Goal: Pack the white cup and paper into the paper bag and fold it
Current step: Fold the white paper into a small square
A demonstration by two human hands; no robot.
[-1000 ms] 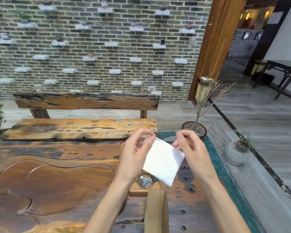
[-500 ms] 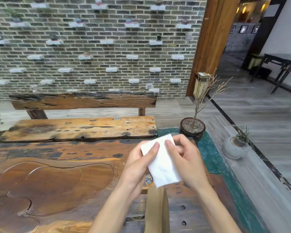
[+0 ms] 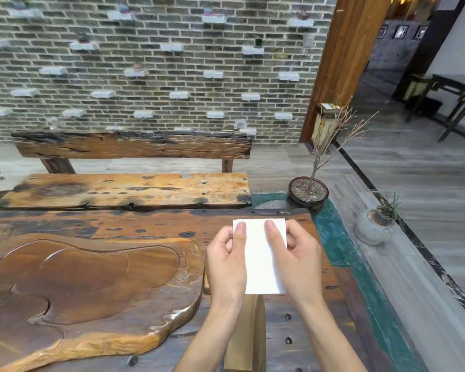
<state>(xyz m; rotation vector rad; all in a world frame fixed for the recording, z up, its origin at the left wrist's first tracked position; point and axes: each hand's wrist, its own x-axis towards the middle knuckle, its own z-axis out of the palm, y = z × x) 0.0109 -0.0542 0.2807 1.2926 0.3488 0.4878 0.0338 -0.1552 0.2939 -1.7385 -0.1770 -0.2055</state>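
A folded white paper [image 3: 261, 261] hangs upright over the wooden table [image 3: 301, 326], pinched by both hands at its top corners. My left hand [image 3: 226, 264] grips its left edge with the thumb on the front. My right hand [image 3: 295, 259] grips the right edge the same way. Below the paper, near the front edge, stands the brown paper bag [image 3: 249, 339], narrow side toward me, between my forearms. The white cup is hidden behind the paper and hands.
A carved wooden tea tray [image 3: 86, 285] fills the table's left half. A wooden bench [image 3: 129, 189] stands beyond it before a brick wall. A dark pot with a bare twig [image 3: 308, 194] sits at the far right corner, a grey pot [image 3: 373, 226] on the floor ledge.
The paper, held open as a tilted square a second ago, has been folded narrower and turned upright. Both hands have come closer together and now cover the small object on the table.
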